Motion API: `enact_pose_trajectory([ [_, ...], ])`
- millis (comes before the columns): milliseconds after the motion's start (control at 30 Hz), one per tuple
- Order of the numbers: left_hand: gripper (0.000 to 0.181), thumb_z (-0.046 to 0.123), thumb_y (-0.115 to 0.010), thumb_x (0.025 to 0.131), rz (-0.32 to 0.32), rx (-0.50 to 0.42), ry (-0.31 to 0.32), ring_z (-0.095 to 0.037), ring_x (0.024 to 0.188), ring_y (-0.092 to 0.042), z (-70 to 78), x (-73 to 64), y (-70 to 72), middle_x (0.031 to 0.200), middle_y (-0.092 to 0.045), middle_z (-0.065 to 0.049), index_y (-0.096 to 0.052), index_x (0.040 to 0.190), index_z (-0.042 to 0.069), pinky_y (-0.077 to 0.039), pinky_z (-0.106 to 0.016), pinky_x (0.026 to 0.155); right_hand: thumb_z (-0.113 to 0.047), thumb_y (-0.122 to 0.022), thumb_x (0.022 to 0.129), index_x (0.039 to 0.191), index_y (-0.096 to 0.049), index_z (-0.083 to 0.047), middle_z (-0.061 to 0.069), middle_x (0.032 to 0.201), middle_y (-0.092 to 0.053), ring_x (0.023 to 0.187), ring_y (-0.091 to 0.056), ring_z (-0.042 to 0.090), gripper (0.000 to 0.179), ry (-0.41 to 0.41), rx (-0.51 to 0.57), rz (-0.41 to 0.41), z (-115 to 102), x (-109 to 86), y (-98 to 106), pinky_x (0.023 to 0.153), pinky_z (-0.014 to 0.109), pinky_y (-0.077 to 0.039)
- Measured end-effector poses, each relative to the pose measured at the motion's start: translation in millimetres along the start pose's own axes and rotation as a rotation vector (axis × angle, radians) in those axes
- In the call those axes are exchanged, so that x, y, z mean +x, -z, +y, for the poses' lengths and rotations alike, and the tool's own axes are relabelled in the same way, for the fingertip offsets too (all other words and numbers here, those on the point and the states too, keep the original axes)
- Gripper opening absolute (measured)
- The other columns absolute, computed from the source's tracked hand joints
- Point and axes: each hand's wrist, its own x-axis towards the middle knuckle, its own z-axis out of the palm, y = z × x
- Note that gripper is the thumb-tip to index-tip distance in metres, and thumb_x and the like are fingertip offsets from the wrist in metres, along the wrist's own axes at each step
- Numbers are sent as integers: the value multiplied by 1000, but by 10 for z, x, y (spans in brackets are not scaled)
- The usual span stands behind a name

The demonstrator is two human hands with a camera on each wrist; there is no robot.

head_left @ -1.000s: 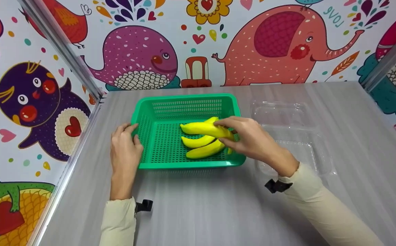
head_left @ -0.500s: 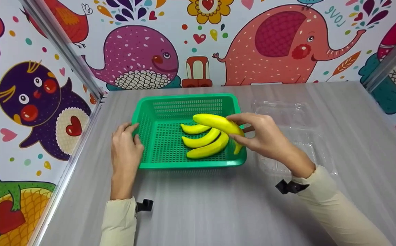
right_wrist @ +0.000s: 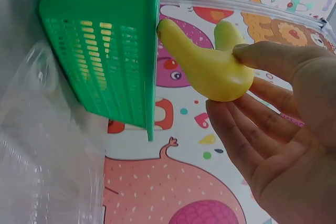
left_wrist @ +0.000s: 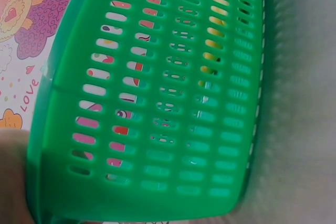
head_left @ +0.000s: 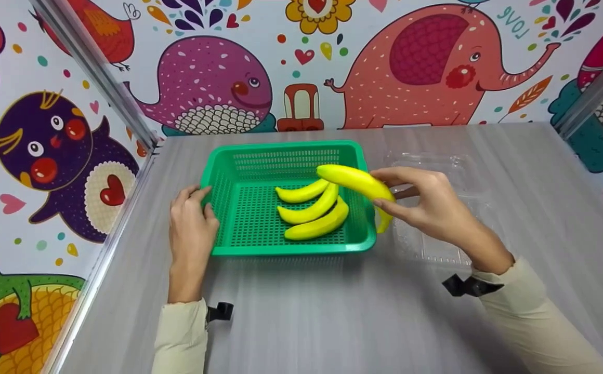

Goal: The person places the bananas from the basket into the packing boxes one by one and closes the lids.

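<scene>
My right hand (head_left: 431, 200) pinches a yellow banana (head_left: 351, 178) between thumb and fingers, held up over the right rim of the green basket (head_left: 293, 250). From the right wrist view, the thumb lies on one side of the banana (right_wrist: 215, 72) and the fingers on the other. Three more bananas (head_left: 317, 228) lie on the basket's floor toward its right side. At the basket's left end, my left hand (head_left: 192, 221) grips the rim with bent fingers; the left wrist view shows only a blurred part of it beside the rim.
A clear plastic clamshell box (head_left: 431, 249) lies opened out on the grey table (head_left: 301, 322), right of the basket and partly behind my right hand. Walls with printed cartoon animals (head_left: 213, 83) stand behind and to the left, joined by a metal corner strip (head_left: 99, 72).
My right hand has lifted the banana from above the others and carried it right, to over the basket's right rim. The left hand has stayed at the left rim.
</scene>
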Motion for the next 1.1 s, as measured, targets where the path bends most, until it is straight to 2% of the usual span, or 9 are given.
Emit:
enact_pose_trajectory([
  [233,36,-7,-62,103,-5,0,3,-52,137,-58,-10,5,4,150,-62,-27,-71,138,-4,-58,-63,103,-8,-89,90,139,-74,-13,4,130,-79,110,-80,25,51,-21,-38,14,144,-100,101,84,44,-68],
  [533,36,-5,-62,104,-12,4,17,-51,139,-57,-9,5,2,151,-61,-26,-71,139,-3,-57,-62,105,-7,-88,90,139,-74,-15,4,129,-79,110,-80,29,51,-80,-52,2,303,-233,205,85,47,-67],
  [767,36,-5,-62,104,-18,2,17,-50,141,-56,6,8,7,150,-62,-26,-72,138,-3,-55,-62,110,-7,-87,91,138,-74,-15,7,129,-79,111,-79,32,49,-126,-75,-22,447,-365,263,86,51,-67],
  [1100,36,-5,-62,104,-21,5,18,-49,143,-56,6,3,11,151,-62,-26,-71,139,-4,-54,-61,112,-5,-86,91,139,-73,-11,10,128,-79,110,-79,35,50,-184,-111,-37,686,-569,361,85,50,-67],
])
